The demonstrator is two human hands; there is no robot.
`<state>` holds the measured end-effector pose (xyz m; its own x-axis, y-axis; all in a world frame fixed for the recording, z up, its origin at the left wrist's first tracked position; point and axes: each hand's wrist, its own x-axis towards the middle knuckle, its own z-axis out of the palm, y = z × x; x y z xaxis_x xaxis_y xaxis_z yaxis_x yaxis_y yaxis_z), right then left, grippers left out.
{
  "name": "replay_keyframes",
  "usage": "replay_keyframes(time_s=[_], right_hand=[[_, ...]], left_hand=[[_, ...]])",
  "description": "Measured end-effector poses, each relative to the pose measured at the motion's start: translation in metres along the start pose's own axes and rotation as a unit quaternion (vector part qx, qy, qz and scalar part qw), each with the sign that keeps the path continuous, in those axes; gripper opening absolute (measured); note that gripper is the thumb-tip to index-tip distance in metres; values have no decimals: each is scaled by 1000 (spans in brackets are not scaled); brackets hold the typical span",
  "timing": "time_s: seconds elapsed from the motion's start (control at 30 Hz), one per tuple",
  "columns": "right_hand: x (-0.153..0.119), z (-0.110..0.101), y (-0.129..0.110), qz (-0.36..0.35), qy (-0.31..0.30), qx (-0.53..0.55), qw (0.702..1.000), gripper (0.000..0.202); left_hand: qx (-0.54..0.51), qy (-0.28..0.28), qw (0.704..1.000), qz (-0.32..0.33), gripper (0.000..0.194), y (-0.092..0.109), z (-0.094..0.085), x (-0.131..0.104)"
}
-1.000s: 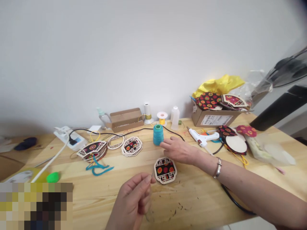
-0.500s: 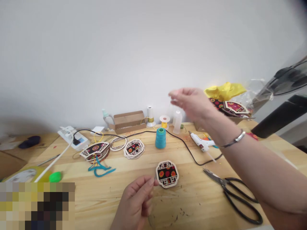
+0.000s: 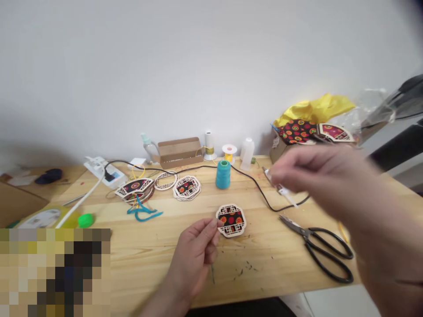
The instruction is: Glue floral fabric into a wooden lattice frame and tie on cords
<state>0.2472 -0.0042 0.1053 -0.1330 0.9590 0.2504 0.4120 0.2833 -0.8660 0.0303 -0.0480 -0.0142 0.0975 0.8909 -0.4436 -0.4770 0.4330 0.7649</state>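
My left hand (image 3: 197, 244) pinches the left edge of a small lobed wooden ornament (image 3: 231, 220), with cut-out lattice and black, red-flowered fabric. A short thread hangs below these fingers. Raised at the right, my right hand (image 3: 307, 176) is blurred, thumb and fingers pressed together; whatever lies in the pinch is too small to make out. Behind it, partly covered, lies a white glue gun (image 3: 280, 190). Black-handled scissors (image 3: 309, 233) rest open on the table below that hand. A cone of teal thread (image 3: 223, 175) stands beyond the ornament.
Stacked lobed ornaments (image 3: 187, 188) and fan-shaped ornaments (image 3: 135, 189) lie on the wooden table (image 3: 158, 277). A black cord (image 3: 261, 193) runs across it from a power strip (image 3: 105, 171). By the wall stand a cardboard box (image 3: 180, 152), spools and bottles. A fabric-filled box (image 3: 280, 149) sits right.
My right hand has come down and to the right, closer to the camera, from above the bottles. My left hand keeps its hold on the ornament. The view has tilted slightly.
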Motion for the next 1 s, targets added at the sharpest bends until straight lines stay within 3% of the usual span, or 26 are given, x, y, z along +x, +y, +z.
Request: replay_keyframes(time_s=[0.07, 0.1, 0.17, 0.27, 0.47, 0.73, 1.0], right_hand=[[-16, 37, 18, 67, -85, 18, 994, 14], [-23, 54, 26, 99, -97, 44, 989, 13], [-36, 79, 42, 138, -78, 92, 983, 14], [-51, 101, 58, 166, -40, 138, 976, 16], [-65, 116, 73, 131, 13, 112, 985, 20], [-73, 125, 79, 43, -11, 31, 999, 19], [-73, 125, 82, 7, -21, 0, 1000, 18]], left_hand=[[10, -2, 1000, 0, 23, -4, 3, 2], [16, -4, 1000, -1, 24, -5, 4, 3], [25, -5, 1000, -4, 24, -8, 6, 5], [25, -1, 1000, -5, 24, -11, 8, 7], [31, 11, 999, -16, 25, -15, 12, 11], [24, 4, 999, -27, 22, -18, 12, 12], [24, 8, 999, -33, 21, -15, 12, 13]])
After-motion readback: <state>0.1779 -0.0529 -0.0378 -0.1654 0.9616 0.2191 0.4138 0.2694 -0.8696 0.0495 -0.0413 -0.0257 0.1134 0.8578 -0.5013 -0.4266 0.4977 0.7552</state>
